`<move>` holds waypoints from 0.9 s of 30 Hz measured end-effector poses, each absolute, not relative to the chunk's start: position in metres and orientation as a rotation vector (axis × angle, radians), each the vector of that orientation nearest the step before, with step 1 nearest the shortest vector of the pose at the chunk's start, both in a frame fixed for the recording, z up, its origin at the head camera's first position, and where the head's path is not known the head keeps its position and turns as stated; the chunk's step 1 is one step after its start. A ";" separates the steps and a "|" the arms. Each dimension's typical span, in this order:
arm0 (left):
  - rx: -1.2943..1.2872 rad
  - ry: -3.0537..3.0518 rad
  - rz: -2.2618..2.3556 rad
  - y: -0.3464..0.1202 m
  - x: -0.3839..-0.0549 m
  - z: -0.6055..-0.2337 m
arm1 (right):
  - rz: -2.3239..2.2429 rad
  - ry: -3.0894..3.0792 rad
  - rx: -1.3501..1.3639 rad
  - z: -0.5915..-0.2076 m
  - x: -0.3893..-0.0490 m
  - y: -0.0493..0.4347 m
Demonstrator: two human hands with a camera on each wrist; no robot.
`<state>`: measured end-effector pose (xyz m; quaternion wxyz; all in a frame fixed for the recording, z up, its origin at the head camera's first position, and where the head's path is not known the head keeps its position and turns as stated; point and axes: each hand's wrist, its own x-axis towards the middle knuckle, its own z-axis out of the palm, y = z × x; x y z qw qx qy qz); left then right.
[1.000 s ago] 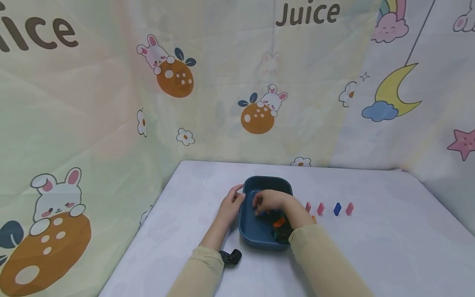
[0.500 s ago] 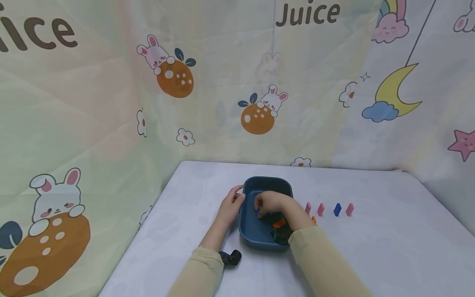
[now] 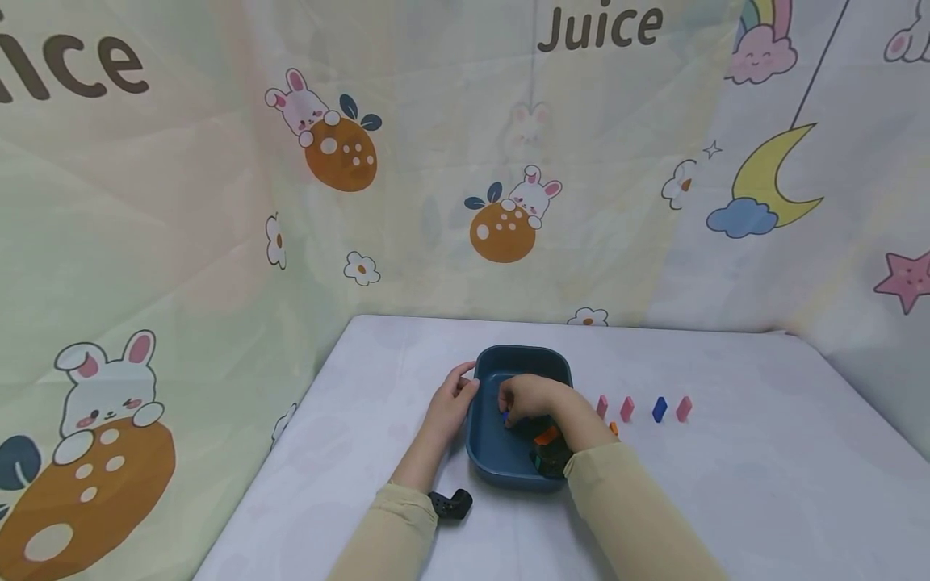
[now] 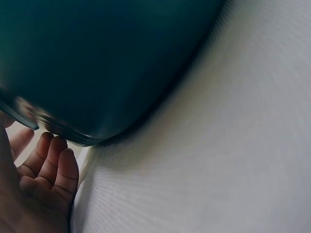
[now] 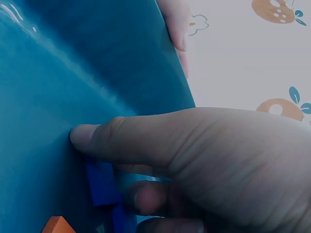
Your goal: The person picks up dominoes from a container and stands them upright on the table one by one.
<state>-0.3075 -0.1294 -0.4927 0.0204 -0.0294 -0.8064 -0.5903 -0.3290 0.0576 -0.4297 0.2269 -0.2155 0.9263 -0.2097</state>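
A deep blue plastic bin (image 3: 501,472) stands on the table. My left hand (image 3: 446,407) rests against the outside of its left wall, near the rim; in the left wrist view its fingers (image 4: 65,170) lie loosely beside the wall. My right hand (image 3: 534,397) reaches down inside the bin. Between its thumb and fingers it pinches a small blue domino-like block (image 5: 101,182), partly hidden by the hand. More blue shows just below that block, mostly covered. An orange block (image 5: 58,225) lies in the bin near the right hand.
Right of the bin, thin blocks stand upright in a row: a pink block (image 3: 627,408), a blue block (image 3: 659,409) and others. A small orange piece (image 3: 613,428) shows beside the right forearm. White cloth covers the table (image 3: 763,484); a printed curtain hangs behind.
The right hand has shifted slightly to the right inside the bin, and blue now shows at its fingertips. The left hand and the bin stay in place.
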 end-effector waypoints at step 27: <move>-0.075 -2.538 -1.804 -0.128 -0.307 -0.491 | -0.756 2.626 -0.610 -0.408 -0.331 0.053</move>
